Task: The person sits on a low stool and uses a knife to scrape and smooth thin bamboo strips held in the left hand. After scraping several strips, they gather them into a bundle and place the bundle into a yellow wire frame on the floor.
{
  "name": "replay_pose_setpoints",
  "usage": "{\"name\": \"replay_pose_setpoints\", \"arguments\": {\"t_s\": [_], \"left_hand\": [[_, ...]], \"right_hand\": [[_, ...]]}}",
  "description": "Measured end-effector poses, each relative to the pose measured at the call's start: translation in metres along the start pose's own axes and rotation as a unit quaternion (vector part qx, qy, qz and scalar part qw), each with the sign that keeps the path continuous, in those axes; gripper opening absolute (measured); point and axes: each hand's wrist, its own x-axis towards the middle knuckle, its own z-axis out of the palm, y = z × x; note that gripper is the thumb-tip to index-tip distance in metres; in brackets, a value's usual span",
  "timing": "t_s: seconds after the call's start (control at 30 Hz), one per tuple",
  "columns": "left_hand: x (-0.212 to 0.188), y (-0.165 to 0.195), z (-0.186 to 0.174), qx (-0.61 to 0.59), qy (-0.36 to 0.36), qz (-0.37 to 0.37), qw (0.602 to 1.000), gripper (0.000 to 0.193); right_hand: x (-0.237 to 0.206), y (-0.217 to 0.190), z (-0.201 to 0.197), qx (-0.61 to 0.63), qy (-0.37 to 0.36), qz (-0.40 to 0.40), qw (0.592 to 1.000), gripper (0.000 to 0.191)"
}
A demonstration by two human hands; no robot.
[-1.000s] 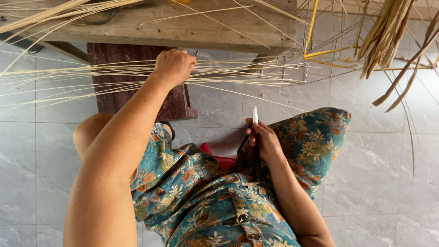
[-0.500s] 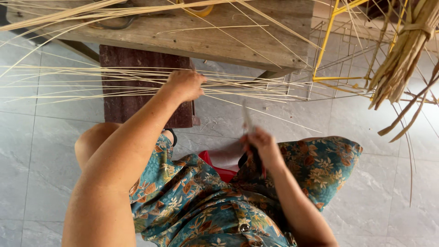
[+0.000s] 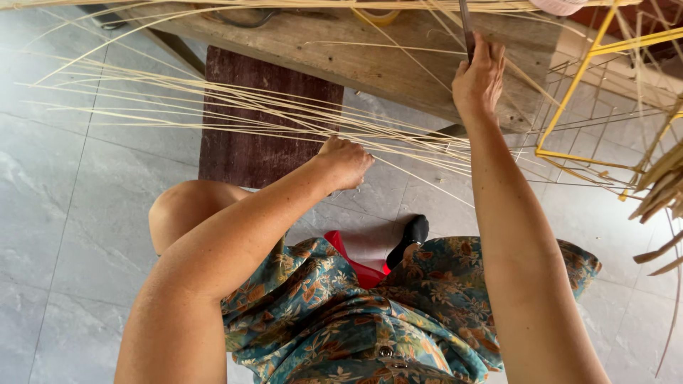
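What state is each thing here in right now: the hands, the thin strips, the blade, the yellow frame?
left hand: closed around the pale strips
right hand: raised, gripping the knife
pale strips: bundled, fanning out to the left
knife: held upright, blade up
yellow wire frame: resting tilted on the floor

Soft, even daylight falls on my arms and the grey tiled floor, bright without glare. Shadows are faint; a pale one lies under my knee. Focus stays sharp at the centre, while the wide lens stretches my forearms near the bottom edge.
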Motion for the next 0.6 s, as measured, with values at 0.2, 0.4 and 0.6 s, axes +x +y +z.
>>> {"name": "replay_pose_setpoints", "arguments": {"t_s": [0.2, 0.4, 0.6], "left_hand": [[0.003, -0.021, 0.004, -0.015, 0.049, -0.009, 0.999, 0.022], [0.007, -0.036, 0.002, -0.042, 0.022, -0.031, 0.998, 0.03], [0.006, -0.034, 0.004, -0.036, 0.019, -0.042, 0.998, 0.033]], "right_hand": [[0.003, -0.004, 0.011, -0.015, 0.025, 0.014, 0.999, 0.067], [-0.054, -0.049, 0.022, 0.182, -0.021, -0.109, 0.977, 0.038], [-0.098, -0.076, 0.016, 0.203, -0.091, -0.188, 0.957, 0.063]]}}
